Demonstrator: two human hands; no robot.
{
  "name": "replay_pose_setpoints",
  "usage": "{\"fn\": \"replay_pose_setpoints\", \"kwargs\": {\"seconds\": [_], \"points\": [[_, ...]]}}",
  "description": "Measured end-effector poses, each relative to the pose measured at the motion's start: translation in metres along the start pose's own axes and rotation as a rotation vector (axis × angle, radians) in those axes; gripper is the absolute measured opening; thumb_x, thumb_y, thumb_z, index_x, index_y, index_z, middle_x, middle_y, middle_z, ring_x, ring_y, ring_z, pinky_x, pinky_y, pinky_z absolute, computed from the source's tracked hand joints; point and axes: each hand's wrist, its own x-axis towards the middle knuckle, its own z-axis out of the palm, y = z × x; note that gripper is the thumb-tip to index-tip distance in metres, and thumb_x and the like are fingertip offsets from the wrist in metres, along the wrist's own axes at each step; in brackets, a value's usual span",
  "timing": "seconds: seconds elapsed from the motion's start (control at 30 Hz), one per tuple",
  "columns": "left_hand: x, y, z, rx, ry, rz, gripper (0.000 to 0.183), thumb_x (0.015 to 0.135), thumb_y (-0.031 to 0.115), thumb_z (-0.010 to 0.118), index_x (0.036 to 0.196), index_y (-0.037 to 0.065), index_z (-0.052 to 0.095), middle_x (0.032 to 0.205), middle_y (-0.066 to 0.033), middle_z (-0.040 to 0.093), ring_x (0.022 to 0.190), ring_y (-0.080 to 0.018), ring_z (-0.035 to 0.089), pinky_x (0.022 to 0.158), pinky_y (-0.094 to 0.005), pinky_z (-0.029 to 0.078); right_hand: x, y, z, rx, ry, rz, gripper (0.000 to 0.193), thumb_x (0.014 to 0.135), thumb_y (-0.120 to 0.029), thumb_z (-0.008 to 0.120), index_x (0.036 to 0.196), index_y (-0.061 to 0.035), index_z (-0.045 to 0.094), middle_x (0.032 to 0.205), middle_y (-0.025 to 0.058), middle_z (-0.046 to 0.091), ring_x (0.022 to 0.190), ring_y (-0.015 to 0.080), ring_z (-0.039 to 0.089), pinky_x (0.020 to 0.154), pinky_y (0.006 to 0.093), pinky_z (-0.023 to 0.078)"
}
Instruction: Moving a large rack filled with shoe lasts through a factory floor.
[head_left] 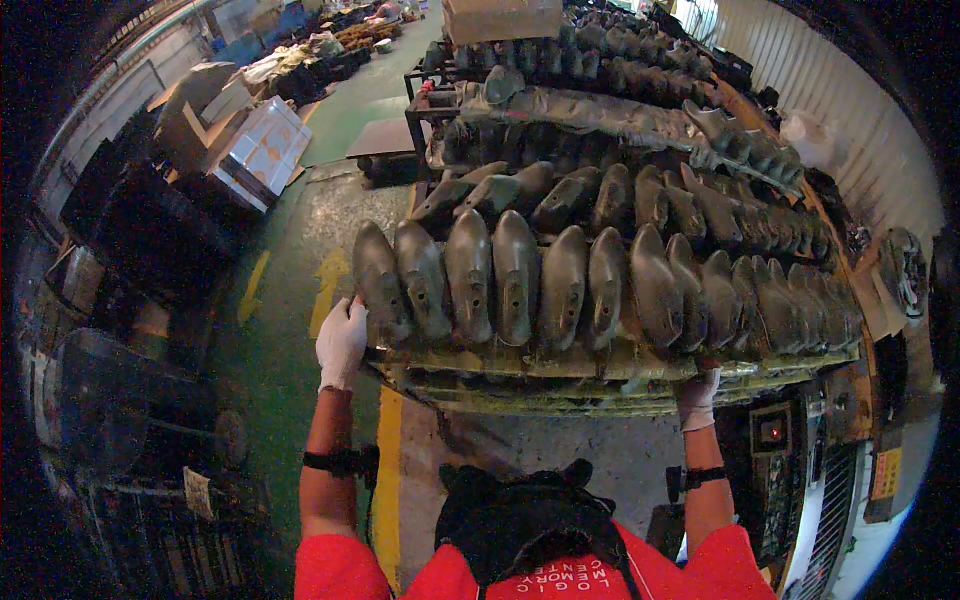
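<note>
A row of dark, glossy shoe lasts (515, 280) leans along the nearest shelf of a rack (560, 363), several with small holes showing. My left hand (343, 343), in a white glove, is closed at the shelf's left end, right beside the leftmost last (377, 285). Its fingertips are partly hidden there. Further right, my gloved right hand (698, 398) grips the front edge of the shelf from below, its fingers mostly out of sight. Yellowish lower shelf edges (520, 400) show beneath the top one.
More rows of lasts (690, 200) fill the racks behind, with a cardboard box (503, 20) on top at the far end. On the left, a green floor aisle (330, 240) runs past cardboard boxes (262, 150). A corrugated wall (840, 90) bounds the right side.
</note>
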Motion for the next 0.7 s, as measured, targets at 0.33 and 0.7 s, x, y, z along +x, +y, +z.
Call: {"fn": "replay_pose_setpoints", "kwargs": {"seconds": [0.33,0.7], "points": [[0.008,-0.006,0.002,-0.008,-0.038,0.059,0.050,0.090,0.044,0.036,0.100,0.001,0.059,0.097,-0.0236,0.061,0.094,-0.0411,0.056,0.078,-0.0445,0.042,-0.007,0.004,0.022,0.087,0.130,-0.031,0.062,0.081,-0.054,0.047,0.127,-0.0118,0.050,0.130,0.0057,0.048,0.120,0.0278,0.043,0.100,0.0484,0.033],[0.011,-0.002,0.000,-0.020,-0.080,0.013,0.048,0.090,0.041,0.038,0.103,-0.001,0.058,0.100,-0.0241,0.061,0.097,-0.0408,0.055,0.080,-0.0446,0.043,-0.003,0.010,-0.006,0.212,-0.128,0.025,0.068,0.080,-0.056,0.045,0.133,-0.0139,0.044,0.136,0.0064,0.044,0.125,0.0310,0.039,0.104,0.0517,0.029]]}}
